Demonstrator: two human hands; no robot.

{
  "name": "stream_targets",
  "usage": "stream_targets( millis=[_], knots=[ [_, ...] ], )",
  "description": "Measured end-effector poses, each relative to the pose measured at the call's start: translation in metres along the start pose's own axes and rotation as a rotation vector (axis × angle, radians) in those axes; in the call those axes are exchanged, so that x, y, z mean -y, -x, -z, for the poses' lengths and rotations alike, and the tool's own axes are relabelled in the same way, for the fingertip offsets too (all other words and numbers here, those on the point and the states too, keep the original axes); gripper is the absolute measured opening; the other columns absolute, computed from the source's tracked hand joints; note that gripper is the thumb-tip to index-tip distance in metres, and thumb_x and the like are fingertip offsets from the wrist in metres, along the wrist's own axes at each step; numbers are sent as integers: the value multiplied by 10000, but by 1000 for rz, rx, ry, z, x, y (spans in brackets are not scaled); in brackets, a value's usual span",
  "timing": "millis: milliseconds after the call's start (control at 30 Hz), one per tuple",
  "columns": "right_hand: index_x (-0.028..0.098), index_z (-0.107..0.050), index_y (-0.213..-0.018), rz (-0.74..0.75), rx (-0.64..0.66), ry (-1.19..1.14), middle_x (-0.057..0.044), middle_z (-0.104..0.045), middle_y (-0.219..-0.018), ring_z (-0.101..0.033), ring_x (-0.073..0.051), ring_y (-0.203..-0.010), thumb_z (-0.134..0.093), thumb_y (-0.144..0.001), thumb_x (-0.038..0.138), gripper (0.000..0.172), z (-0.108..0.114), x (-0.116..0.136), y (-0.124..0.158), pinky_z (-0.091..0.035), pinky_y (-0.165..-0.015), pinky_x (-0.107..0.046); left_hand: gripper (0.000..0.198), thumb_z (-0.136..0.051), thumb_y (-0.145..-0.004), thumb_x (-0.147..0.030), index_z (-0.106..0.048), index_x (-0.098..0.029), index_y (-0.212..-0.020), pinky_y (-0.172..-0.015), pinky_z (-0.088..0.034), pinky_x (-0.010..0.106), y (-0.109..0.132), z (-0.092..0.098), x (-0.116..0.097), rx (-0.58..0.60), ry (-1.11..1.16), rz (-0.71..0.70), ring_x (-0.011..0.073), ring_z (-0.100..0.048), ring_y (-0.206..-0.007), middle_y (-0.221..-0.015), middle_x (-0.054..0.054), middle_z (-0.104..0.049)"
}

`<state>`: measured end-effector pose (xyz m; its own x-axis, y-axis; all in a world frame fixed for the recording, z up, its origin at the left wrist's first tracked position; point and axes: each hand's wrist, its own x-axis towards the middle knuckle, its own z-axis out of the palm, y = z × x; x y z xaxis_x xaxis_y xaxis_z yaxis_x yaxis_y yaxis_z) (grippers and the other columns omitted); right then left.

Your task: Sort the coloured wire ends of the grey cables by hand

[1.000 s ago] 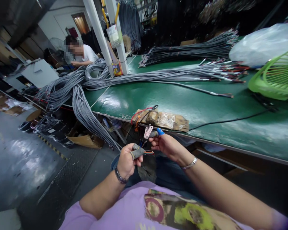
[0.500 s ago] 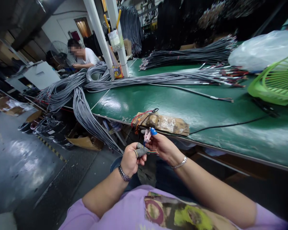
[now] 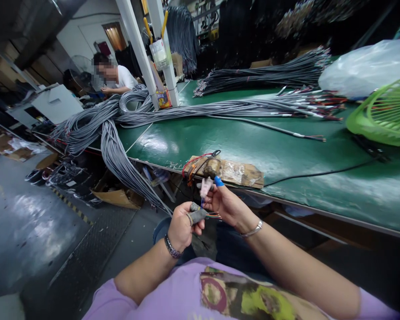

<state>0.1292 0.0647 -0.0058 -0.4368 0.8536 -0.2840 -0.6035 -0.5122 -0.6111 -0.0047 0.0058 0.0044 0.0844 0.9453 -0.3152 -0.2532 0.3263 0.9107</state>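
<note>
My left hand (image 3: 182,226), grey covers on its thumb and a finger, pinches a cable end whose several thin coloured wires (image 3: 214,216) fan out rightward. My right hand (image 3: 229,205) is beside it, a blue cover on its raised thumb. At its fingers is a small pale pink piece (image 3: 206,187), blurred, its exact kind unclear. A thin blue wire (image 3: 202,203) runs between this piece and the left-hand bundle. Just beyond the hands, at the table edge, lies a worn wooden block (image 3: 242,173) wrapped partly in clear tape, with red and black leads.
A green table (image 3: 173,144) carries a long bundle of grey cables (image 3: 193,112), some hanging over the edge. Behind lie darker cables (image 3: 253,78). At right are a plastic bag (image 3: 366,69) and a green fan (image 3: 386,111) with a black cord. Another person (image 3: 123,78) sits far left.
My right thumb has lifted off the pale pink piece and stands apart from it. The left hand keeps hold of the cable end, almost unmoved.
</note>
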Motion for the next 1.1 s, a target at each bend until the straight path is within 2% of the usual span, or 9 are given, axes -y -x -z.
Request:
stream_targets(
  millis=[167, 367, 433, 567, 633, 967, 1100],
  knots=[
    [180, -664, -777, 89, -41, 41, 3, -618, -684, -531, -98, -591, -721, -720, 405, 238, 2, -3, -2, -480, -601, -235, 275, -705, -633, -329, -503, -153, -572, -328, -222, 169, 3, -4, -1, -31, 21, -43, 47, -414, -317, -460, -18, -556],
    [186, -663, -765, 263, -62, 145, -7, -630, -686, -527, -115, -605, -638, -734, 580, 396, 8, -13, -10, -449, -611, -252, 263, -696, -626, -316, -494, -156, -577, -329, -186, 174, -3, -6, -2, -36, 67, -25, 49, -417, -311, -453, -17, -554],
    [189, -662, -768, 225, -48, 147, -16, -645, -710, -534, -120, -605, -631, -734, 592, 406, 8, -15, -12, -448, -603, -257, 262, -691, -627, -316, -488, -158, -576, -330, -177, 177, -5, -6, -1, -38, 71, -23, 50, -420, -311, -451, -18, -551],
    [191, -662, -799, 33, -13, 4, -30, -669, -760, -553, -120, -582, -634, -735, 590, 405, 3, -13, -14, -470, -573, -263, 270, -679, -629, -332, -481, -160, -569, -332, -171, 182, -6, -7, 1, -31, 69, -23, 46, -415, -307, -454, -17, -552],
    [191, -657, -797, 1, -9, -47, -27, -663, -737, -556, -118, -569, -623, -751, 582, 395, 0, -12, -14, -477, -570, -261, 282, -681, -623, -349, -479, -160, -564, -334, -171, 182, -6, -7, 1, -35, 59, -15, 42, -409, -307, -453, -17, -549],
    [181, -639, -753, 47, -79, -133, 4, -640, -654, -550, -99, -548, -709, -699, 523, 353, -4, -14, -19, -472, -574, -231, 272, -684, -607, -337, -479, -162, -568, -329, -175, 179, -6, -5, 1, -43, 54, -1, 47, -409, -303, -446, -18, -546],
    [198, -634, -762, 33, -56, -116, -8, -643, -675, -556, -114, -562, -635, -733, 592, 395, -4, -13, -15, -477, -576, -242, 291, -690, -605, -359, -480, -162, -567, -328, -186, 175, -5, -5, 1, -49, 43, -3, 43, -408, -306, -450, -22, -548]
  ],
)
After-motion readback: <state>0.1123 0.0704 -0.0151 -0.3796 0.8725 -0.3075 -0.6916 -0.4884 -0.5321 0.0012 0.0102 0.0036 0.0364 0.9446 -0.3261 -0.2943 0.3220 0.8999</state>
